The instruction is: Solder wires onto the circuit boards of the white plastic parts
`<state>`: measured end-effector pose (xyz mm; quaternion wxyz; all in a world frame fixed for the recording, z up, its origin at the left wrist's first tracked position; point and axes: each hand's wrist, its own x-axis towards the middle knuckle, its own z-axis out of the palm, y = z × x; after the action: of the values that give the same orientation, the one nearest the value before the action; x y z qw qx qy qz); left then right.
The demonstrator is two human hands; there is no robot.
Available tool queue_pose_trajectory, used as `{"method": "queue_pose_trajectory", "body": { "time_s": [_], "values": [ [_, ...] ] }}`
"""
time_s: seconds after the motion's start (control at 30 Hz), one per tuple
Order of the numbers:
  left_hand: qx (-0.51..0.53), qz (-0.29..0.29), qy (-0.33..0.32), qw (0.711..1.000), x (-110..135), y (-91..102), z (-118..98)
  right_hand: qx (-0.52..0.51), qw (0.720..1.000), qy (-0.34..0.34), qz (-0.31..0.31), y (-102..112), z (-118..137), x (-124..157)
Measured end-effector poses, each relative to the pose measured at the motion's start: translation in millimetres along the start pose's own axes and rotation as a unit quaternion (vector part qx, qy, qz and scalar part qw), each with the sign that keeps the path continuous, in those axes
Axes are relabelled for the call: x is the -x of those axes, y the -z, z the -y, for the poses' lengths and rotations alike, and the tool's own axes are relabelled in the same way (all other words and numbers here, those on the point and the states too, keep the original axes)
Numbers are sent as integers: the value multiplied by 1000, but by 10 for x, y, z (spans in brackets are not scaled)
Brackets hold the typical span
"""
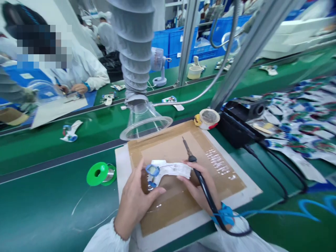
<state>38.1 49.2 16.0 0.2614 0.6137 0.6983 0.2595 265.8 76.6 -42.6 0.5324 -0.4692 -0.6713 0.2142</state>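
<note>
A curved white plastic casing point(173, 169) with a blue-framed small display and a thin dark wire is over the brown-covered work board point(168, 224). My left hand point(138, 197) curves around its blue end, thumb below and fingers on the left side. My right hand point(203, 185) pinches the casing's right end between thumb and forefinger. That same hand also carries a soldering iron point(201, 176), its black handle lying across the palm and its metal tip pointing up and away. Small shiny solder bits point(217, 161) sit in rows on the board's right side.
A green solder spool point(97, 174) stands left of the board. A clear fume-extraction hood point(147, 126) hangs over its far edge. Tip-cleaning pot point(208, 118), black iron station point(233, 126) and many piled casings point(301, 136) lie right. A co-worker point(78, 66) sits across the bench.
</note>
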Motion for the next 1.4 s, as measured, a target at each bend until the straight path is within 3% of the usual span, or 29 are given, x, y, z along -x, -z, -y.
{"method": "queue_pose_trajectory", "body": {
  "time_s": [0.1, 0.17, 0.37, 0.53, 0.63, 0.7, 0.8, 0.9, 1.0, 1.07, 1.23, 1.4],
  "values": [
    [8, 70, 59, 996, 43, 24, -45, -44, 997, -43, -47, -24, -14, 34],
    [77, 123, 88, 985, 45, 30, -67, -82, 992, -67, -67, -35, -7, 42],
    [360, 220, 138, 896, 9, 149, -113, -161, 979, -106, -64, -3, 84, -2],
    [486, 253, 160, 821, 63, 278, -141, -181, 977, -104, -47, 29, 114, -12],
    [501, 255, 174, 809, 127, 382, -164, -220, 972, -77, -28, 47, 96, 17],
    [489, 255, 182, 814, 222, 554, -121, -256, 965, -51, -11, 65, 81, 40],
    [451, 206, 213, 842, 437, 1019, 131, -276, 961, -29, -19, 89, 63, 63],
    [409, 50, 256, 874, 552, 1622, 550, -246, 968, -33, -33, 101, 53, 69],
    [381, -174, 315, 852, 329, 2134, 935, -205, 978, -39, -23, 107, 59, 60],
    [370, -245, 332, 832, 0, 2348, 1140, -185, 982, -36, -19, 109, 75, 46],
    [341, -299, 323, 831, -887, 2507, 1605, -153, 987, -29, -26, 97, 123, 5],
    [239, -290, 322, 869, -1299, 2435, 1850, -125, 991, -34, -27, 83, 116, -2]
  ]
}}
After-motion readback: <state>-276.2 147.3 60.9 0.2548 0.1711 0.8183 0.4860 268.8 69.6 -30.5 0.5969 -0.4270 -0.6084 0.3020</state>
